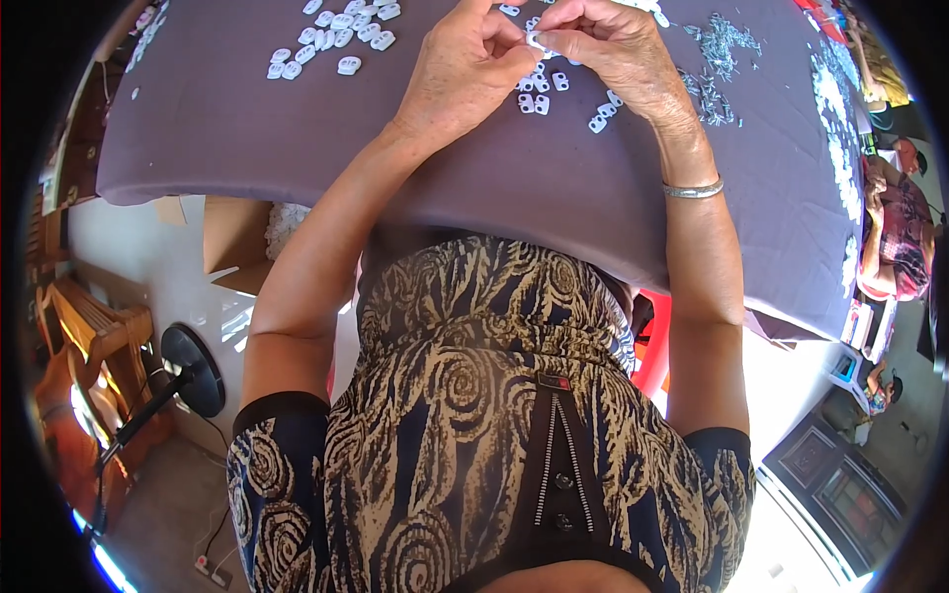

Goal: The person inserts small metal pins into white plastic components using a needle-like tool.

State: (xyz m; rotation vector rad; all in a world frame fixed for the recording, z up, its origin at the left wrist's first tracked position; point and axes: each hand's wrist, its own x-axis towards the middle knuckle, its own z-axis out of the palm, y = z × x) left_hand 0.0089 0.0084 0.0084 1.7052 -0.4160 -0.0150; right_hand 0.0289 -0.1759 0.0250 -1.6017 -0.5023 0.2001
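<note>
At the far middle of the cloth-covered table, my left hand (pixel 467 77) and my right hand (pixel 625 61) meet fingertip to fingertip. Between their pinched fingers is a small white plastic piece (pixel 535 40), mostly covered by the fingers. Both hands are closed on it. Just below them lie several small white plastic pieces with dark holes (pixel 535 104). To the left is a loose group of rounded white plastic pieces (pixel 343 38) with slots. Small grey metal screws or pins (pixel 727 49) are scattered to the right of my right hand.
A dark purplish cloth (pixel 247 128) covers the table. More white pieces (pixel 838 138) line its right edge, where other people (pixel 895 232) sit. An open cardboard box (pixel 232 237) stands below the table at left, near a black round-based stand (pixel 193 371).
</note>
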